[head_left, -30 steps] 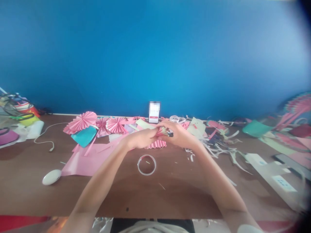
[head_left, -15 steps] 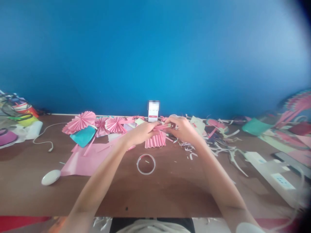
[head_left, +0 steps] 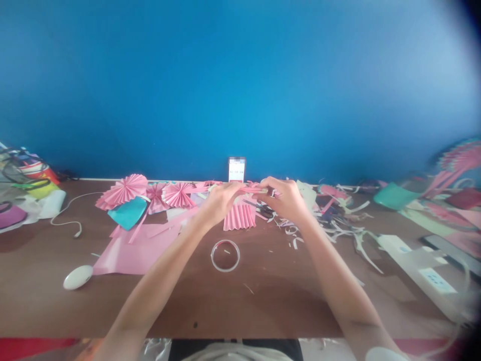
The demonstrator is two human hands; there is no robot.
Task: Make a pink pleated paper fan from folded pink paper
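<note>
A narrow pink folded paper strip (head_left: 248, 190) is stretched between my two hands, above the back part of the table. My left hand (head_left: 221, 199) pinches its left end, and my right hand (head_left: 282, 194) has its fingers closed around the right end. Just below them lies a pleated pink paper piece (head_left: 239, 217), partly covered by the hands. A clear roll of tape (head_left: 225, 255) rests flat on the table, nearer to me. Behind my hands a phone (head_left: 236, 170) stands upright with its screen lit.
Pink paper fans (head_left: 128, 189), a teal paper piece (head_left: 128, 212) and a pink sheet (head_left: 131, 253) lie to the left, near a white computer mouse (head_left: 78, 277). On the right are paper scraps (head_left: 338, 230) and a power strip (head_left: 417, 271). A blue wall (head_left: 240, 90) rises behind.
My left hand has shifted slightly left and its wrist is more bent. A thin sliver of paper now shows on the table in front of the tape roll.
</note>
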